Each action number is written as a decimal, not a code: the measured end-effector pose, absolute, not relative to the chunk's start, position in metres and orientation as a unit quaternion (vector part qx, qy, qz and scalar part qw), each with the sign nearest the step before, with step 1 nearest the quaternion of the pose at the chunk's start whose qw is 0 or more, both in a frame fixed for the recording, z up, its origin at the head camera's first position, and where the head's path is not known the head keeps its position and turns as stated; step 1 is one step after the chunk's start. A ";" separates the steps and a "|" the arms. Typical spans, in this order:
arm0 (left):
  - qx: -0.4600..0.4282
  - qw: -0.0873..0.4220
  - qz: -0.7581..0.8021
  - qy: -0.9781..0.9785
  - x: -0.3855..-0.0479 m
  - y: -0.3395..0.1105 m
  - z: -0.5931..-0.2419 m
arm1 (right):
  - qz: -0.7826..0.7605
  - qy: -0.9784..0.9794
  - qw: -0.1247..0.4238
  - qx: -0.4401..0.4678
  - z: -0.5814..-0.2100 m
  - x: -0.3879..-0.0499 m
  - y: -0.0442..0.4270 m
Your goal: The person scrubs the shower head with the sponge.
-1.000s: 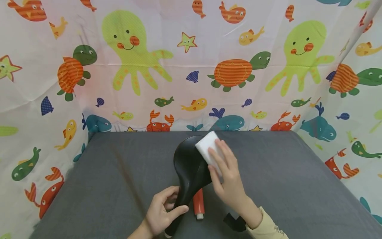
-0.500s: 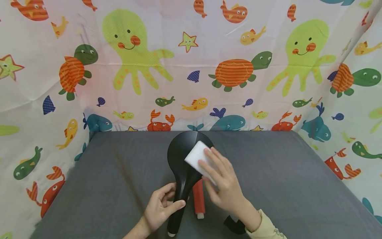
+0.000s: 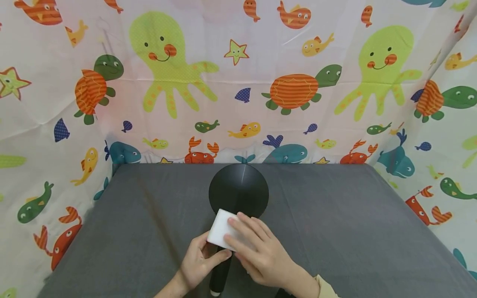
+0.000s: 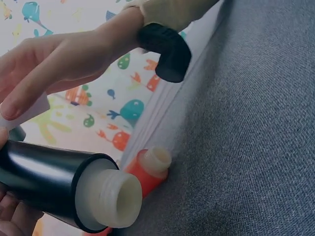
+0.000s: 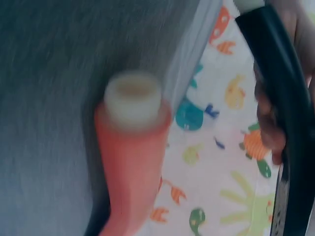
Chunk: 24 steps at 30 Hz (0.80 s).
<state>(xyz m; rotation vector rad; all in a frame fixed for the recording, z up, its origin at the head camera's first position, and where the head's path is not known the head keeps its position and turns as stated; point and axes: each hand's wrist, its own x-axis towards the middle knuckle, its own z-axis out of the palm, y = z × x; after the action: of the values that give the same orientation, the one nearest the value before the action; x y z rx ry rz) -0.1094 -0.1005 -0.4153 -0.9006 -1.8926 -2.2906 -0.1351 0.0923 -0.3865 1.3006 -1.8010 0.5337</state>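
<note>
My left hand (image 3: 197,260) grips the handle of a black shower head (image 3: 238,188), whose round head tilts up and away from me. A pale threaded end (image 4: 120,199) sticks out of its handle in the left wrist view. In my right hand (image 3: 262,252) is a white sponge (image 3: 221,227), held against the shower head where head and handle meet, close to my left fingers. The spray face, with small holes, shows only at the edge of the right wrist view. My right hand hides part of the neck in the head view.
An orange-red tubular handle (image 5: 133,172) with a pale threaded end lies on the grey cloth-covered table (image 3: 335,223); the right hand hides it in the head view. A black wrist mount (image 4: 172,54) sits on the right wrist. A sea-animal curtain (image 3: 238,91) encloses the table.
The sponge has slid from the upper right of the shower head down the back to the neck. The shower head first shifted left and became more upright, then stayed nearly still.
</note>
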 end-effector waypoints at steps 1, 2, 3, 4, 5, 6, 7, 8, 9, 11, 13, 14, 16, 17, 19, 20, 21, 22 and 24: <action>-0.295 0.024 -0.735 -0.611 -0.110 -0.101 -0.416 | 0.207 -0.716 0.409 0.526 -0.387 -0.135 0.093; -0.299 0.027 -0.732 -0.611 -0.110 -0.101 -0.416 | 0.205 -0.715 0.410 0.528 -0.386 -0.136 0.094; -0.301 0.028 -0.730 -0.613 -0.110 -0.100 -0.416 | 0.208 -0.716 0.411 0.524 -0.384 -0.138 0.096; -0.303 0.028 -0.728 -0.615 -0.110 -0.100 -0.417 | 0.215 -0.718 0.414 0.516 -0.382 -0.141 0.099; -0.301 0.026 -0.726 -0.618 -0.109 -0.100 -0.417 | 0.225 -0.721 0.420 0.504 -0.379 -0.145 0.102; -0.301 0.027 -0.722 -0.622 -0.109 -0.100 -0.417 | 0.237 -0.725 0.422 0.490 -0.375 -0.149 0.105; -0.302 0.028 -0.718 -0.626 -0.108 -0.099 -0.418 | 0.251 -0.730 0.425 0.474 -0.372 -0.153 0.108; -0.304 0.030 -0.713 -0.631 -0.108 -0.099 -0.418 | 0.264 -0.735 0.426 0.456 -0.368 -0.157 0.111; -0.306 0.031 -0.708 -0.636 -0.107 -0.099 -0.419 | 0.278 -0.743 0.424 0.436 -0.364 -0.161 0.114; -0.310 0.035 -0.697 -0.646 -0.107 -0.098 -0.420 | 0.303 -0.762 0.417 0.392 -0.357 -0.168 0.120; -0.311 0.035 -0.691 -0.651 -0.106 -0.097 -0.420 | 0.323 -0.779 0.406 0.353 -0.352 -0.173 0.125; -0.314 0.034 -0.691 -0.651 -0.106 -0.097 -0.421 | 0.329 -0.786 0.401 0.338 -0.351 -0.174 0.126; -0.314 0.028 -0.695 -0.646 -0.106 -0.097 -0.420 | 0.332 -0.792 0.398 0.322 -0.351 -0.174 0.128; -0.313 0.023 -0.700 -0.641 -0.106 -0.097 -0.420 | 0.329 -0.793 0.399 0.322 -0.353 -0.173 0.127; -0.308 0.007 -0.717 -0.625 -0.106 -0.098 -0.418 | 0.321 -0.783 0.410 0.340 -0.358 -0.167 0.124; -0.302 -0.002 -0.727 -0.617 -0.106 -0.099 -0.417 | 0.311 -0.777 0.418 0.353 -0.361 -0.163 0.121; -0.293 -0.013 -0.738 -0.608 -0.106 -0.099 -0.416 | 0.299 -0.771 0.425 0.368 -0.365 -0.158 0.118; -0.286 -0.023 -0.747 -0.600 -0.107 -0.100 -0.416 | 0.287 -0.764 0.430 0.385 -0.369 -0.153 0.114; -0.271 -0.041 -0.764 -0.584 -0.107 -0.101 -0.415 | 0.265 -0.748 0.440 0.421 -0.377 -0.144 0.107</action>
<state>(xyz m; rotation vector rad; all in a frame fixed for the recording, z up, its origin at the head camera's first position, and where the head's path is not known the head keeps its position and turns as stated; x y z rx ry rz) -0.1075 -0.1010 -0.4151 -0.8757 -1.8840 -2.4639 -0.1438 0.1071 -0.3771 1.0466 -1.8567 0.6576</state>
